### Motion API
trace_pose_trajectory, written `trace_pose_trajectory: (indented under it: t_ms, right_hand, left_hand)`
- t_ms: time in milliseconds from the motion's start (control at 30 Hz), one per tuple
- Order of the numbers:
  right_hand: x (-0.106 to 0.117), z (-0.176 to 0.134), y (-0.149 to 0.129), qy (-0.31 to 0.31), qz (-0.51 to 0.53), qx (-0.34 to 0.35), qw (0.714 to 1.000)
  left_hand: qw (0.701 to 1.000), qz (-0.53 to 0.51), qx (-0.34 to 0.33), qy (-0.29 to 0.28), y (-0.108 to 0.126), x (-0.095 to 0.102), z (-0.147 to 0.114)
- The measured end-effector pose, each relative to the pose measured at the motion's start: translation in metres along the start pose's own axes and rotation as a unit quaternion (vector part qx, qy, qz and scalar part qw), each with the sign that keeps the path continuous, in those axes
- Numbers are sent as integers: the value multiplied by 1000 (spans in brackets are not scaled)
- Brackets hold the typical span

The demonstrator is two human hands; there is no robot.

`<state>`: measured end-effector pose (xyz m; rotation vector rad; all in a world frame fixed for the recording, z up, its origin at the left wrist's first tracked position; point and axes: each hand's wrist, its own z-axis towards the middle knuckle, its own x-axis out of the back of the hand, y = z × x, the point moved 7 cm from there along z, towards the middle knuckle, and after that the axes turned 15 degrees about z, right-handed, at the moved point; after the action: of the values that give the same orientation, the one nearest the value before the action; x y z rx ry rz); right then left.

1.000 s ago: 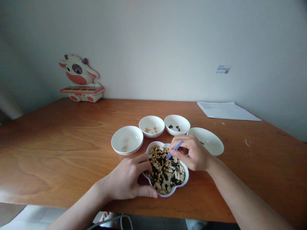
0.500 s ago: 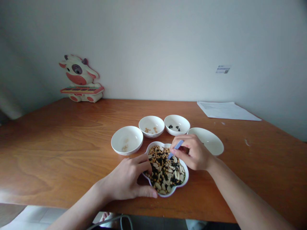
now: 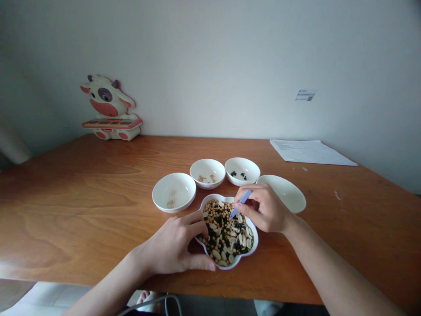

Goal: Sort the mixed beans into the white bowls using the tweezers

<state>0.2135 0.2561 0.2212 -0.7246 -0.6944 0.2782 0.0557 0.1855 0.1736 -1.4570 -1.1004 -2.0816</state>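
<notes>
A flower-shaped dish (image 3: 255,245) with a pale purple rim stands near the table's front edge. It is full of mixed yellow beans, black beans or seeds, peanuts and flat pale seeds. My left hand (image 3: 179,241) grips its left side, fingers over the rim and thumb along the front. Over the dish's upper right, my right hand (image 3: 263,208) pinches lavender plastic tweezers (image 3: 241,204). Their tips point down into the mix; whether they hold anything is too small to tell.
Behind the dish, a white bowl (image 3: 161,193) holds a few pale pieces, a second bowl (image 3: 197,169) yellow beans, and a third bowl (image 3: 245,164) black beans. A fourth bowl (image 3: 291,193) sits partly behind my right hand. Papers (image 3: 309,151) and a cow toy keyboard (image 3: 112,109) lie farther back.
Almost nothing differs. Both hands, the tweezers and the dish keep their places, with only a very slight shift of the whole view.
</notes>
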Motion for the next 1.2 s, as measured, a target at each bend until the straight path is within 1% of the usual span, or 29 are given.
trace_pose_trajectory:
  t_ms: [267, 433, 600, 733, 867, 1200]
  right_hand:
    - [-3, 0, -1, -4, -13, 1, 1000]
    - [-4, -1, 1, -4, -23, 5, 1000]
    - [-4, 0, -3, 7, -7, 27, 1000]
    - [-5, 0, -6, 11, -4, 29, 1000]
    - [-5, 0, -7, 21, -3, 31, 999]
    - [2, -2, 0, 65, 22, 2, 998]
  left_hand:
    - [1000, 19, 7, -8, 0, -1, -1]
    - [1000, 22, -14, 6, 3, 2, 0]
    - [999, 23, -27, 0, 5, 2, 2]
    - [999, 28, -34, 13, 5, 2, 1]
    - [999, 27, -37, 17, 5, 1, 1]
    - [999, 11, -44, 18, 6, 1, 1]
